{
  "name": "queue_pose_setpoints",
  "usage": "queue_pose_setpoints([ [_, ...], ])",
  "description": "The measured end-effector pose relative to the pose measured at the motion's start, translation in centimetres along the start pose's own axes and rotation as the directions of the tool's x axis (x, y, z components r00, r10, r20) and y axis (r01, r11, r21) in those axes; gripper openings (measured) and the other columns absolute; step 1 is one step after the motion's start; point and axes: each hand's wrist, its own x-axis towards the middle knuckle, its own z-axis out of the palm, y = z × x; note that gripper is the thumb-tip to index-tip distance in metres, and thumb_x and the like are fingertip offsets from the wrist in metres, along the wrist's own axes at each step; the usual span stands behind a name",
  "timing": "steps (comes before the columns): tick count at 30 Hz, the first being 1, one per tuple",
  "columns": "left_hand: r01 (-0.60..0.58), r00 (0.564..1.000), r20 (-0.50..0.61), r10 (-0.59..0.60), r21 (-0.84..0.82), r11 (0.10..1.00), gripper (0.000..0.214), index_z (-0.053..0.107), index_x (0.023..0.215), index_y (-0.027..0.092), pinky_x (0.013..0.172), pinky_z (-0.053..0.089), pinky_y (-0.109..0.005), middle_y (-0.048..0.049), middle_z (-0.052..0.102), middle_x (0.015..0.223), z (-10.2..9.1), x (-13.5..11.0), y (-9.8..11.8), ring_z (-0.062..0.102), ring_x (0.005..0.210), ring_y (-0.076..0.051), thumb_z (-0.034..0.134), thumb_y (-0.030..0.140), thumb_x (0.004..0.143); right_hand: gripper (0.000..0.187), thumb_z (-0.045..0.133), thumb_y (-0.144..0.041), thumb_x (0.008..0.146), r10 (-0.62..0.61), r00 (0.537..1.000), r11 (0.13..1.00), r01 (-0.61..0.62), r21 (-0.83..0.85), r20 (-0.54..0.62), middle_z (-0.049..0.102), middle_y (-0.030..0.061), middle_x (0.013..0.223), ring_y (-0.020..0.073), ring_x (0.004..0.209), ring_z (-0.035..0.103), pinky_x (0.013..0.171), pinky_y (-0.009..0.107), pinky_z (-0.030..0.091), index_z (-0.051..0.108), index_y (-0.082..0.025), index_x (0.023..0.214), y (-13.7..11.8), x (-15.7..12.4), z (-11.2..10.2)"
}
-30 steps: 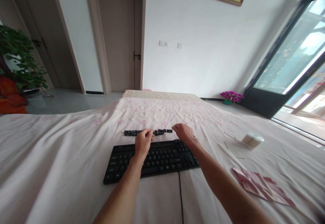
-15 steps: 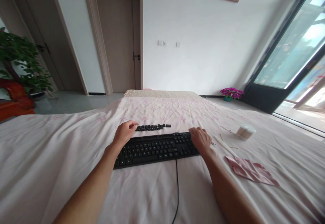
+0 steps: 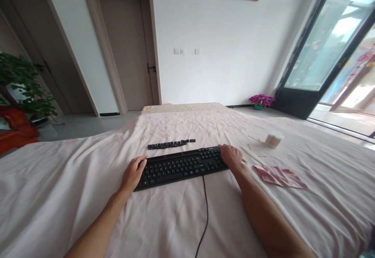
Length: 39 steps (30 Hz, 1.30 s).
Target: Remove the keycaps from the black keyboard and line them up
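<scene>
A black keyboard (image 3: 181, 168) lies slightly slanted on the bedspread, its cable (image 3: 206, 215) running toward me. My left hand (image 3: 133, 174) grips its left end, thumb at the top corner. Around its right end my right hand (image 3: 231, 156) is closed, covering the keys there. Beyond the keyboard's back edge, several loose black keycaps (image 3: 166, 145) sit in an uneven row. A small metal-tipped tool (image 3: 245, 161) pokes out beside my right hand; most of it is hidden.
To the right stand a clear round tub of cotton swabs (image 3: 274, 139) and a few loose swabs (image 3: 258, 155). A crumpled pink cloth (image 3: 279, 176) lies nearer me. The pale floral bedspread (image 3: 73, 180) is wrinkled. Purple flowers (image 3: 260, 100) stand by the glass door.
My left hand has come back from the loose keycaps to the keyboard's left end. My right hand stays at the right end. The view has shifted a little.
</scene>
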Motion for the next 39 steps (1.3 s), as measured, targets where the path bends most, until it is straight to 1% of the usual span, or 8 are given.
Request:
queue_pose_setpoints([
  [9, 0.056, 0.998, -0.018, -0.058, -0.071, 0.996, 0.043, 0.063, 0.111, 0.023, 0.1, 0.04, -0.036, -0.004, 0.064, 0.118, -0.6, -1.2, 0.1, 0.055, 0.114, -0.023, 0.035, 0.047, 0.089, 0.05, 0.031, -0.045, 0.096, 0.013, 0.999, 1.0, -0.013, -0.009, 0.042, 0.069, 0.0194, 0.1, 0.0303, 0.096, 0.065, 0.08, 0.038, 0.046, 0.069, -0.013, 0.1, 1.5, 0.4, -0.3],
  [18, 0.136, 0.988, -0.045, -0.145, -0.152, 0.979, 0.044, 0.065, 0.107, 0.02, 0.089, 0.046, -0.034, -0.0061, 0.071, 0.101, -0.8, -1.0, -0.2, 0.064, 0.097, -0.023, 0.036, 0.048, 0.088, 0.048, 0.03, -0.045, 0.096, 0.031, 0.999, 0.999, -0.031, 0.005, 0.044, 0.069, 0.0183, 0.1, 0.0286, 0.092, 0.065, 0.075, 0.037, 0.044, 0.068, -0.016, 0.101, 0.8, 0.0, -0.5],
  [21, 0.13, 0.989, -0.044, -0.14, -0.181, 0.975, 0.043, 0.065, 0.106, 0.02, 0.088, 0.046, -0.033, -0.006, 0.071, 0.101, -0.9, -1.1, -0.1, 0.064, 0.095, -0.023, 0.036, 0.047, 0.089, 0.046, 0.03, -0.042, 0.097, -0.026, 0.995, 0.999, 0.024, -0.024, -0.096, 0.069, 0.0158, 0.095, 0.0271, 0.092, 0.062, 0.078, 0.038, 0.039, 0.068, -0.016, 0.093, 0.1, -0.2, -1.3],
  [25, 0.111, 0.992, -0.04, -0.122, -0.205, 0.972, 0.042, 0.065, 0.106, 0.021, 0.089, 0.046, -0.032, -0.0055, 0.072, 0.101, -0.9, -1.0, 0.0, 0.064, 0.097, -0.021, 0.035, 0.046, 0.09, 0.045, 0.034, -0.044, 0.096, -0.149, 0.924, 0.989, 0.147, -0.034, -0.353, 0.069, 0.0101, 0.087, 0.024, 0.088, 0.058, 0.076, 0.033, 0.034, 0.065, -0.017, 0.076, -2.2, -1.3, -3.2],
  [29, 0.114, 0.992, -0.043, -0.121, -0.148, 0.982, 0.04, 0.064, 0.108, 0.023, 0.089, 0.045, -0.032, -0.0049, 0.071, 0.101, -0.7, -0.7, 0.3, 0.063, 0.098, -0.021, 0.035, 0.044, 0.091, 0.042, 0.035, -0.044, 0.096, -0.22, 0.883, 0.954, 0.284, 0.099, -0.414, 0.069, 0.0079, 0.086, 0.0191, 0.079, 0.06, 0.059, 0.026, 0.029, 0.064, -0.018, 0.081, -5.7, -3.4, -5.2],
  [31, 0.123, 0.991, -0.042, -0.128, -0.11, 0.986, 0.04, 0.063, 0.108, 0.023, 0.087, 0.045, -0.032, -0.0045, 0.071, 0.1, -0.5, -0.3, 0.6, 0.064, 0.096, -0.022, 0.034, 0.044, 0.091, 0.04, 0.036, -0.045, 0.095, -0.284, 0.875, 0.89, 0.392, 0.231, -0.393, 0.069, 0.0057, 0.084, 0.0178, 0.075, 0.061, 0.057, 0.025, 0.03, 0.065, -0.019, 0.084, -7.6, -4.3, -5.8],
  [34, 0.117, 0.992, -0.032, -0.12, -0.086, 0.989, 0.039, 0.063, 0.11, 0.025, 0.085, 0.045, -0.033, -0.0028, 0.072, 0.097, 0.2, 0.5, 1.1, 0.063, 0.095, -0.022, 0.032, 0.043, 0.092, 0.034, 0.041, -0.044, 0.093, -0.377, 0.87, 0.688, 0.493, 0.531, -0.32, 0.07, 0.0029, 0.079, 0.0173, 0.072, 0.063, 0.061, 0.025, 0.038, 0.065, -0.021, 0.087, -10.8, -5.1, -5.5],
  [39, 0.118, 0.993, 0.004, -0.119, -0.178, 0.977, 0.043, 0.062, 0.111, 0.023, 0.086, 0.045, -0.034, -0.0028, 0.072, 0.092, 1.0, 1.9, 1.7, 0.064, 0.092, -0.021, 0.029, 0.044, 0.092, 0.028, 0.055, -0.036, 0.083, -0.478, 0.863, 0.301, 0.335, 0.893, -0.163, 0.068, 0.0038, 0.083, 0.0157, 0.07, 0.063, 0.058, 0.024, 0.048, 0.063, -0.018, 0.104, -17.2, -5.8, -3.4],
])
